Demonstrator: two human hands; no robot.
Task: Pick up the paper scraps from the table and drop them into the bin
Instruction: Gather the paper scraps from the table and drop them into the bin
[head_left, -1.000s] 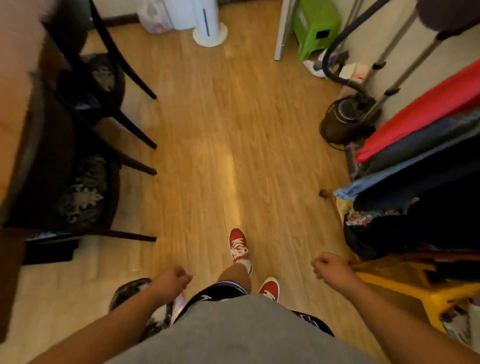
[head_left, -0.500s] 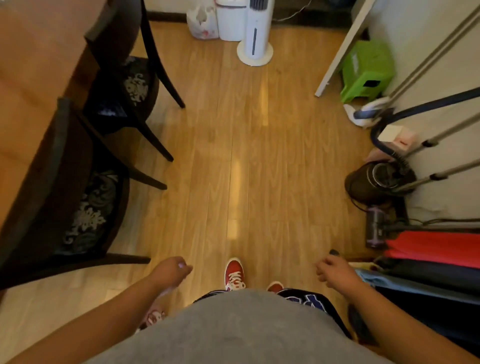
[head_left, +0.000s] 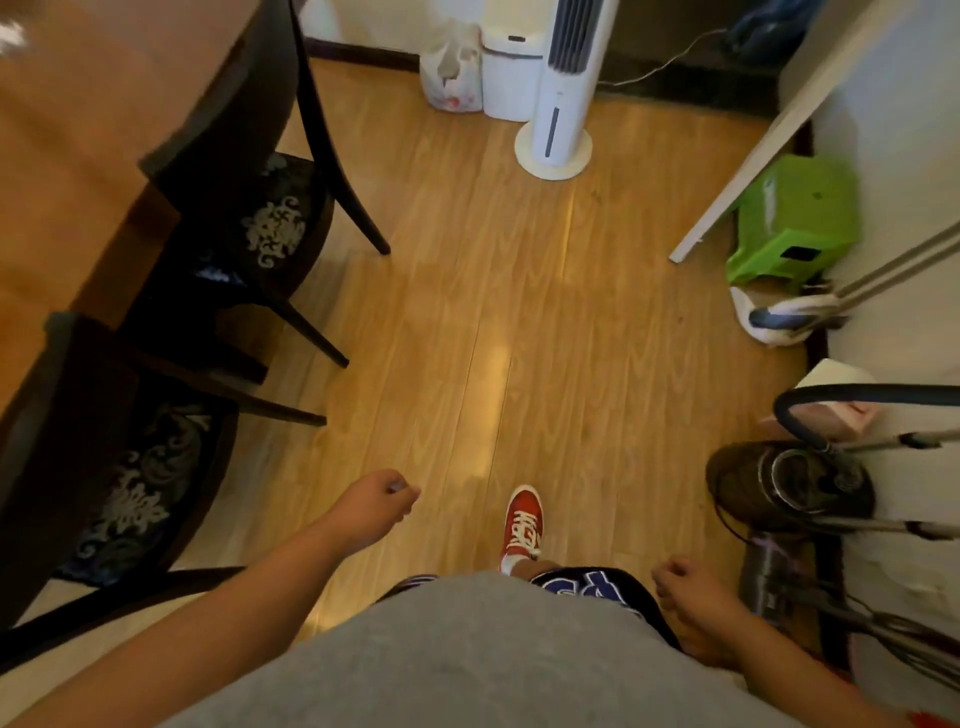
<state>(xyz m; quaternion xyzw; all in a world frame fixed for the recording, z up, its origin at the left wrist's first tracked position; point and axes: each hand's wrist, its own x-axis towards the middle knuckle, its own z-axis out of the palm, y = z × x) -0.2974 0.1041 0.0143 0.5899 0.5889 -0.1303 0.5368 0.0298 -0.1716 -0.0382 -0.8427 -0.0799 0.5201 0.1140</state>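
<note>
My left hand (head_left: 382, 501) is curled into a loose fist low in the view, above the wooden floor. My right hand (head_left: 685, 584) is also curled shut, beside my hip at the lower right. No paper shows in either fist. A white bin (head_left: 511, 78) stands against the far wall, well ahead of both hands. The brown table (head_left: 67, 130) runs along the left edge, with a blurred white scrap (head_left: 10, 32) at its far corner.
Two dark chairs (head_left: 260, 223) (head_left: 119, 493) stand along the table. A white plastic bag (head_left: 449, 73) and a tower fan (head_left: 558, 109) flank the bin. On the right are a green stool (head_left: 795, 218) and a garment steamer (head_left: 789, 483). My red shoe (head_left: 522, 522) is on the floor.
I have walked forward along the floor, so the bin, fan and green stool are nearer and larger. Both hands stay curled and swing slightly, the right one dropping lower.
</note>
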